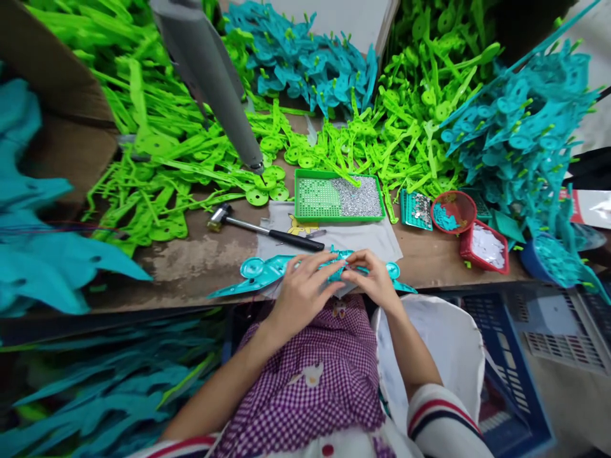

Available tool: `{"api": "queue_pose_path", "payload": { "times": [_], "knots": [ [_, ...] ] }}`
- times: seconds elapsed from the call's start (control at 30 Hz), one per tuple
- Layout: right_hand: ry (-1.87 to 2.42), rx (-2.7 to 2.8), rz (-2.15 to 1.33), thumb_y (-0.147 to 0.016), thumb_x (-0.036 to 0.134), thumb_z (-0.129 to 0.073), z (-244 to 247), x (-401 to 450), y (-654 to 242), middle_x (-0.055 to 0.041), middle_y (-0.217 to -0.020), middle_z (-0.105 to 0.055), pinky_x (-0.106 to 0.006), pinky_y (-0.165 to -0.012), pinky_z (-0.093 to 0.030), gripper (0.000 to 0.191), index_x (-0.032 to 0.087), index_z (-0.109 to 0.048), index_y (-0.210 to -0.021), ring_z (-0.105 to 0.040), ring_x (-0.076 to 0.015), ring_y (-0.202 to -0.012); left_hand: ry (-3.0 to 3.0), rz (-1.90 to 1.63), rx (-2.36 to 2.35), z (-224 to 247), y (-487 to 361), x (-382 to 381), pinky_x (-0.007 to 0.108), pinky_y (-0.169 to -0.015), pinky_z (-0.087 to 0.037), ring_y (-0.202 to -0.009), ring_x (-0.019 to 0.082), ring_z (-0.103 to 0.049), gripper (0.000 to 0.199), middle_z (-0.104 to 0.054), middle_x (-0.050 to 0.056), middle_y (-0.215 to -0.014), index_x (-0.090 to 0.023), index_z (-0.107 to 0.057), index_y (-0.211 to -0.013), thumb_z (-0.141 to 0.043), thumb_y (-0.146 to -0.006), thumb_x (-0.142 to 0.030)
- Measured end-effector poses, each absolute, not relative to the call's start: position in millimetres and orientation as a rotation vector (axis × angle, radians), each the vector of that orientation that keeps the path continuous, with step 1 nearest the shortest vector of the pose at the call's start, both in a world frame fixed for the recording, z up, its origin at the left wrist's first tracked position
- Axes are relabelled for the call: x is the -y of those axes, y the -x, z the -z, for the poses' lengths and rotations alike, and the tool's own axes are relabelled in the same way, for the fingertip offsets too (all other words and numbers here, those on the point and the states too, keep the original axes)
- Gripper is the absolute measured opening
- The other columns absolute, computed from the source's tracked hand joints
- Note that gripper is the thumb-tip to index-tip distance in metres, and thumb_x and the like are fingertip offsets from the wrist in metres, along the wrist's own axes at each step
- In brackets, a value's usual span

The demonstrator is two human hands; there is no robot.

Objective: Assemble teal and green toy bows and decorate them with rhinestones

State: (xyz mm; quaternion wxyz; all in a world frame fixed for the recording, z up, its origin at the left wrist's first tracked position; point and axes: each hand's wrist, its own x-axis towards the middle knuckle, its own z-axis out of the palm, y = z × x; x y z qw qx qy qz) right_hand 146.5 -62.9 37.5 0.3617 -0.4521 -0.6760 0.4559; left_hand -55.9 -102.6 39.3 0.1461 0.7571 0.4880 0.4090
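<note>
A teal wing-shaped plastic part [272, 270] lies across the table's front edge, on a pale cloth [386, 238]. My left hand [305, 286] rests over its middle, fingers bent down and holding it. Against the same middle section, my right hand [375, 280] has thumb and forefinger drawn together in a pinch; whatever is between the fingertips is too small or hidden to make out. Just behind my hands lies a hammer [296, 240] with a black handle, its metal head to the left.
A green tray [298, 197] of small metal pieces stands beyond the hammer. Lime-green plastic parts [157, 140] and teal parts [310, 63] are heaped behind. A grey machine arm [214, 83] reaches down at left. Red baskets [465, 245] hold small pieces at right.
</note>
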Motion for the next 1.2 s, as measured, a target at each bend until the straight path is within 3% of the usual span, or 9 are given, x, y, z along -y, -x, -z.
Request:
{"api": "queue_pose_path", "payload": {
  "times": [0.1,0.2,0.33,0.47,0.77,0.9,1.03,1.2],
  "knots": [
    [1.141,1.665,-1.241,-0.08,0.044,-0.078,-38,63,-147,0.0,-0.093,-0.067,-0.032,-0.085,-0.054,0.03,0.025,-0.063,-0.097,-0.066,-0.0167,-0.089,-2.031,-1.356,-1.254,-28,37,94,0.041,-0.093,-0.047,-0.097,0.02,-0.069,0.016,-0.076,0.003,-0.103,-0.025,-0.072,-0.107,-0.068,-0.092,-0.026],
    [1.116,1.683,-1.317,-0.087,0.043,-0.07,-40,65,-153,-0.0015,-0.1,-0.068,-0.032,-0.091,-0.052,0.024,0.025,-0.064,-0.102,-0.066,-0.0167,-0.096,-1.887,-1.461,-1.271,-15,31,88,0.039,-0.087,-0.049,-0.089,0.019,-0.07,0.01,-0.076,0.002,-0.093,-0.024,-0.074,-0.098,-0.071,-0.089,-0.025],
    [1.099,1.634,-1.407,-0.091,0.043,-0.066,-38,66,-159,-0.0017,-0.103,-0.071,-0.032,-0.092,-0.052,0.022,0.025,-0.066,-0.104,-0.067,-0.0163,-0.097,-1.956,-1.456,-1.278,-13,32,89,0.043,-0.095,-0.047,-0.087,0.018,-0.071,0.011,-0.077,0.002,-0.094,-0.025,-0.075,-0.099,-0.07,-0.089,-0.023],
    [1.168,1.652,-1.238,-0.087,0.044,-0.071,-33,68,-162,-0.0016,-0.095,-0.073,-0.035,-0.093,-0.051,0.022,0.024,-0.069,-0.096,-0.067,-0.0181,-0.094,-1.898,-1.314,-1.256,-22,34,92,0.048,-0.1,-0.046,-0.095,0.02,-0.07,0.017,-0.077,0.004,-0.102,-0.026,-0.076,-0.105,-0.07,-0.09,-0.028],
    [1.22,1.76,-1.055,-0.085,0.044,-0.071,-34,72,-158,-0.0024,-0.086,-0.073,-0.042,-0.098,-0.048,0.02,0.024,-0.071,-0.089,-0.066,-0.02,-0.089,-1.456,-1.179,-1.159,-22,36,91,0.039,-0.088,-0.056,-0.095,0.021,-0.07,0.018,-0.076,0.006,-0.099,-0.024,-0.079,-0.101,-0.068,-0.089,-0.032],
    [1.231,1.794,-1.004,-0.086,0.04,-0.071,-36,71,-155,-0.0023,-0.087,-0.074,-0.043,-0.1,-0.045,0.016,0.025,-0.072,-0.089,-0.066,-0.02,-0.088,-1.57,-1.204,-1.267,-21,34,92,0.042,-0.095,-0.051,-0.097,0.021,-0.07,0.016,-0.077,0.005,-0.099,-0.026,-0.079,-0.1,-0.067,-0.09,-0.031],
    [1.259,1.816,-0.948,-0.086,0.038,-0.071,-33,72,-157,-0.0009,-0.087,-0.076,-0.047,-0.107,-0.04,0.013,0.025,-0.072,-0.089,-0.066,-0.0204,-0.091,-1.843,-1.345,-1.515,-18,30,99,0.049,-0.106,-0.037,-0.095,0.02,-0.071,0.01,-0.077,0.003,-0.1,-0.027,-0.077,-0.095,-0.07,-0.088,-0.029],
    [1.264,1.795,-0.94,-0.087,0.039,-0.071,-24,73,-158,0.0017,-0.084,-0.077,-0.052,-0.115,-0.033,0.014,0.025,-0.071,-0.085,-0.069,-0.0177,-0.079,-1.995,-1.302,-1.6,-11,26,107,0.051,-0.11,-0.027,-0.09,0.019,-0.072,0.008,-0.078,0.001,-0.098,-0.027,-0.076,-0.092,-0.07,-0.09,-0.031]
  ]
}}
